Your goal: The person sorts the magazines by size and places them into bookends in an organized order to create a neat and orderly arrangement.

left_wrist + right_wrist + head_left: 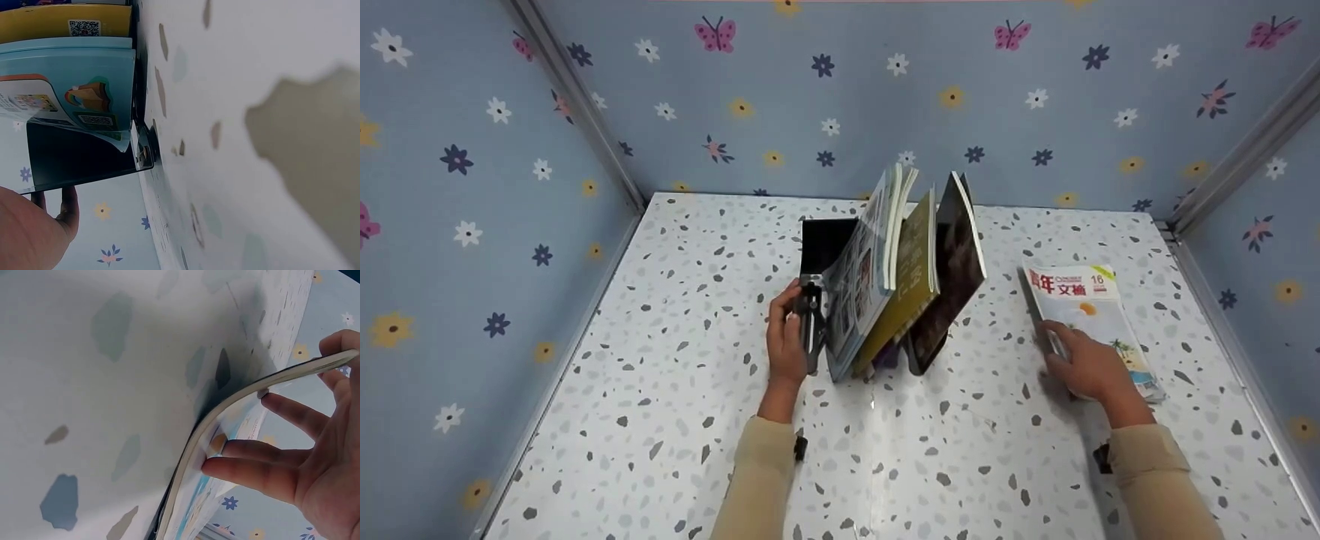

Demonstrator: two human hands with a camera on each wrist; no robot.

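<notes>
My left hand [785, 337] rests against the outer left side of a black book rack [812, 322]. Its fingertips touch the rack's edge in the left wrist view. Leaning to the right in the rack are pale blue magazines [859, 289], an olive-yellow book [911, 262] and a dark brown-covered book [952, 274]. At the right, my right hand [1091, 367] pinches the left edge of a magazine [1072, 307] with a sun and palm tree on its cover. In the right wrist view this magazine [197, 439] bends upward between thumb and fingers, its far part low near the table.
The white speckled table [675, 420] is bordered by blue flowered panels [840, 97] at the back and both sides. Metal strips [585, 105] run along the corners. The upright books stand between my two hands.
</notes>
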